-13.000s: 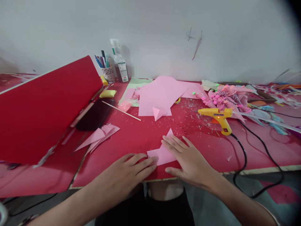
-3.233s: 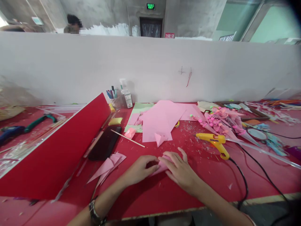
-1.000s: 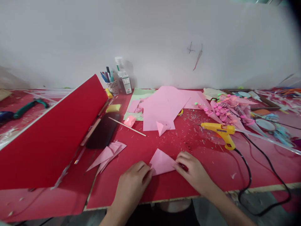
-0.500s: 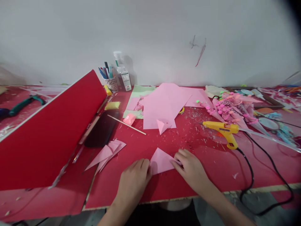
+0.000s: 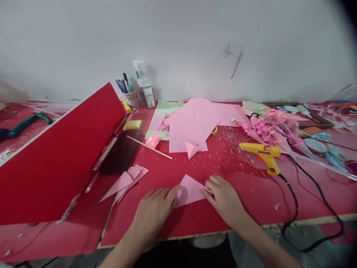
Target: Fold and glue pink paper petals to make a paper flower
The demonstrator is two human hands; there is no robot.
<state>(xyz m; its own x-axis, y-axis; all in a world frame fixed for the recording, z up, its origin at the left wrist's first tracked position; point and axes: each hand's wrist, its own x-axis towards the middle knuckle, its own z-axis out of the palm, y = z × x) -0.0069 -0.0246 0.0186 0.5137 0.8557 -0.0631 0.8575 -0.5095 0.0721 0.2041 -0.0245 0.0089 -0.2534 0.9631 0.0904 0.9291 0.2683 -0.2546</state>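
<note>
A pink piece of paper [image 5: 191, 191] lies on the red table near its front edge, one corner pointing away from me. My left hand [image 5: 156, 208] has its thumb and fingers closed on the paper's left corner, which curls up a little. At the right corner, my right hand [image 5: 221, 195] pinches the paper between thumb and fingers. Just beyond is a small folded pink paper [image 5: 191, 149], resting on the large pink sheets [image 5: 192, 123]. Several pink paper triangles [image 5: 128, 182] lie overlapped to the left.
A yellow glue gun [image 5: 263, 152] with a black cord lies right, before a heap of pink paper cones [image 5: 273, 128]. On the left are a tilted red board [image 5: 64, 160], a dark phone [image 5: 119, 152] and a thin stick [image 5: 150, 147]. A pen cup [image 5: 131, 98] and bottle [image 5: 146, 91] stand behind.
My left hand has shifted slightly left, and the paper's left corner now curls up at its fingers. The right hand keeps its pinch. The whole view has moved a little.
</note>
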